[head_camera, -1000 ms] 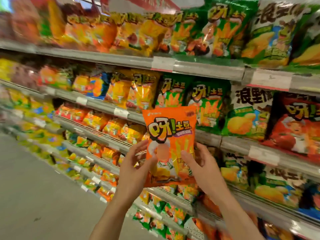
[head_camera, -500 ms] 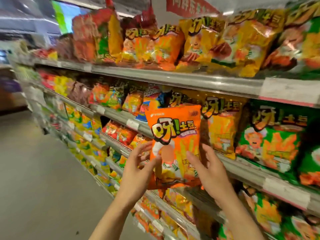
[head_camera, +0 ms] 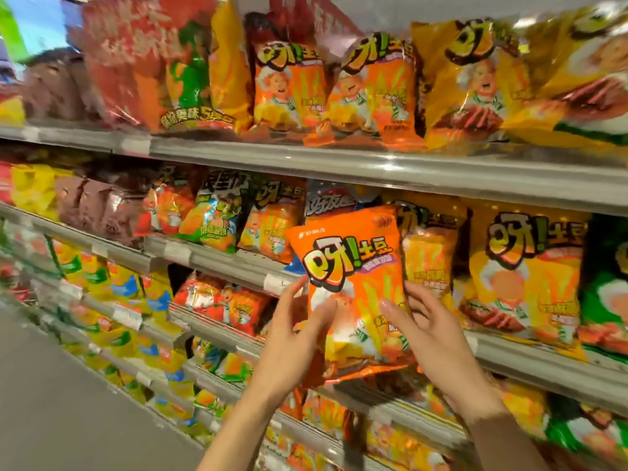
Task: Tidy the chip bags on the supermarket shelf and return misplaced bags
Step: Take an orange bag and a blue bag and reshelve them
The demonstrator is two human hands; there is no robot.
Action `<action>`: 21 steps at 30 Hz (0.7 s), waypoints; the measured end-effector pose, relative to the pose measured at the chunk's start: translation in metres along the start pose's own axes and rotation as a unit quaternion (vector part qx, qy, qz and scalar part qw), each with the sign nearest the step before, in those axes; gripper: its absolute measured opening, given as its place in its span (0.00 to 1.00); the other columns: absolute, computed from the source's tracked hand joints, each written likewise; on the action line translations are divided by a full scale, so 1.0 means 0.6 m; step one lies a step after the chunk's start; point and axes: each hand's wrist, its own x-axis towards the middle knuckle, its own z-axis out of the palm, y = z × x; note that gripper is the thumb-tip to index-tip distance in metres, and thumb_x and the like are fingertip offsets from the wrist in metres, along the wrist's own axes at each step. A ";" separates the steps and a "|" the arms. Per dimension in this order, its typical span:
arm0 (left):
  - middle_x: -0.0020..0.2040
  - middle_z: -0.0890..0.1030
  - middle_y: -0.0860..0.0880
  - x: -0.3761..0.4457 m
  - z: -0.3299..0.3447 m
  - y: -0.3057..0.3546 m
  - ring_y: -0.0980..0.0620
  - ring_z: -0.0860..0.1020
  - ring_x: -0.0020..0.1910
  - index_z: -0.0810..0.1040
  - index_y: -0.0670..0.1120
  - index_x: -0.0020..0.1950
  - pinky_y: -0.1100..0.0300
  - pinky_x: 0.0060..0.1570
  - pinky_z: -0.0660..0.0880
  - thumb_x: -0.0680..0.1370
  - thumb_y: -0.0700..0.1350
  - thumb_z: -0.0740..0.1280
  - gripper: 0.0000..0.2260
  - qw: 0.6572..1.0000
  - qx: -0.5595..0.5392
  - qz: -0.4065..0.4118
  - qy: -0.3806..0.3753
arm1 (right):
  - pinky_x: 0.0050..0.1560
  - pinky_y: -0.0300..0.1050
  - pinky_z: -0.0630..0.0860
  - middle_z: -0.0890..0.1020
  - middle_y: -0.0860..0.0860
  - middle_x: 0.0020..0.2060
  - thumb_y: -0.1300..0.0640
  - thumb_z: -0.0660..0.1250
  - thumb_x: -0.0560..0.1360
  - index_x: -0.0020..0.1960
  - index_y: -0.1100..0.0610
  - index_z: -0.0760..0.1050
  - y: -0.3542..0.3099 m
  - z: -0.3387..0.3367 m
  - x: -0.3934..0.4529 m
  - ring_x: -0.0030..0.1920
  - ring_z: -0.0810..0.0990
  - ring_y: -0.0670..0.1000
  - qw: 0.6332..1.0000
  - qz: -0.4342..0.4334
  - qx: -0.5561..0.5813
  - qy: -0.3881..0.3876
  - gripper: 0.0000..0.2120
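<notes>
Held upright between both hands: orange chip bag (head_camera: 353,287), in front of the middle shelf (head_camera: 390,176). Left hand (head_camera: 289,348) fingers (head_camera: 295,287) curled on the left edge, thumb across the front; right hand (head_camera: 431,334) fingers behind the right edge. Probably light, puffy, crinkly and slippery, contents crushable; best gripped gently by the side seams, not squeezed mid-panel. Matching orange bags (head_camera: 289,79) above the fingers.

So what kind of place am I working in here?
Most likely a supermarket snack aisle: tiered metal shelves packed with chip bags, price tags clipped along the shelf edges, and an orange chip bag held between the left hand and right hand.
</notes>
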 end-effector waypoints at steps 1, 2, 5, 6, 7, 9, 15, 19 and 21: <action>0.67 0.77 0.58 0.017 -0.015 -0.008 0.58 0.75 0.67 0.69 0.73 0.65 0.50 0.69 0.72 0.69 0.71 0.71 0.26 1.000 0.000 0.001 -0.018 | 0.67 0.52 0.76 0.77 0.45 0.68 0.26 0.74 0.62 0.71 0.38 0.71 -0.002 0.019 0.001 0.67 0.78 0.46 1.000 -0.001 0.006 0.014 0.40; 0.68 0.77 0.59 0.032 -0.030 -0.011 0.57 0.76 0.67 0.68 0.75 0.65 0.48 0.69 0.72 0.68 0.72 0.71 0.27 0.999 0.002 0.003 -0.037 | 0.67 0.52 0.76 0.78 0.47 0.68 0.28 0.74 0.63 0.71 0.41 0.71 -0.003 0.038 0.002 0.66 0.79 0.46 0.999 0.000 0.014 0.031 0.40; 0.69 0.76 0.60 0.074 -0.078 -0.013 0.55 0.76 0.68 0.63 0.79 0.66 0.45 0.69 0.71 0.66 0.74 0.71 0.31 0.995 0.025 0.012 -0.094 | 0.64 0.48 0.78 0.80 0.51 0.66 0.33 0.76 0.67 0.71 0.48 0.72 -0.012 0.100 0.008 0.64 0.80 0.49 0.994 0.004 0.040 0.097 0.38; 0.70 0.76 0.60 0.086 -0.093 -0.010 0.56 0.75 0.68 0.62 0.79 0.67 0.46 0.69 0.71 0.66 0.74 0.71 0.32 0.993 0.035 0.019 -0.110 | 0.58 0.41 0.80 0.80 0.51 0.64 0.38 0.76 0.69 0.71 0.50 0.72 -0.018 0.120 0.009 0.62 0.81 0.48 0.993 0.003 0.045 0.111 0.35; 0.70 0.75 0.60 0.098 -0.108 -0.011 0.57 0.75 0.69 0.62 0.78 0.68 0.48 0.70 0.70 0.67 0.73 0.71 0.32 0.991 0.038 0.027 -0.123 | 0.52 0.36 0.81 0.81 0.52 0.63 0.43 0.74 0.70 0.71 0.51 0.71 -0.023 0.138 0.011 0.60 0.82 0.47 0.991 0.005 0.050 0.121 0.32; 0.69 0.75 0.64 0.116 -0.135 -0.010 0.62 0.74 0.68 0.63 0.78 0.67 0.53 0.70 0.70 0.70 0.68 0.72 0.29 0.989 0.025 0.040 -0.140 | 0.49 0.39 0.82 0.82 0.52 0.63 0.44 0.73 0.70 0.73 0.52 0.70 -0.028 0.171 0.016 0.59 0.83 0.49 0.989 0.010 0.049 0.141 0.34; 0.68 0.77 0.61 0.165 -0.192 -0.021 0.59 0.75 0.68 0.68 0.70 0.70 0.51 0.69 0.72 0.70 0.65 0.74 0.30 0.989 -0.030 0.037 -0.138 | 0.49 0.37 0.79 0.81 0.47 0.61 0.31 0.69 0.66 0.73 0.47 0.68 -0.070 0.225 0.030 0.55 0.83 0.42 0.994 0.014 -0.047 0.102 0.40; 0.71 0.73 0.59 0.197 -0.229 -0.018 0.57 0.72 0.70 0.68 0.66 0.71 0.50 0.72 0.68 0.73 0.60 0.74 0.28 0.993 -0.040 0.032 -0.103 | 0.59 0.43 0.76 0.76 0.49 0.67 0.30 0.67 0.70 0.77 0.50 0.65 -0.095 0.216 0.090 0.63 0.79 0.47 0.972 0.007 -0.169 0.163 0.42; 0.72 0.71 0.58 0.214 -0.246 -0.020 0.56 0.70 0.71 0.67 0.63 0.72 0.53 0.72 0.67 0.75 0.56 0.73 0.27 0.995 -0.038 0.035 -0.091 | 0.69 0.53 0.73 0.72 0.53 0.73 0.31 0.66 0.74 0.78 0.54 0.62 -0.095 0.213 0.134 0.70 0.74 0.53 0.947 0.017 -0.240 0.211 0.42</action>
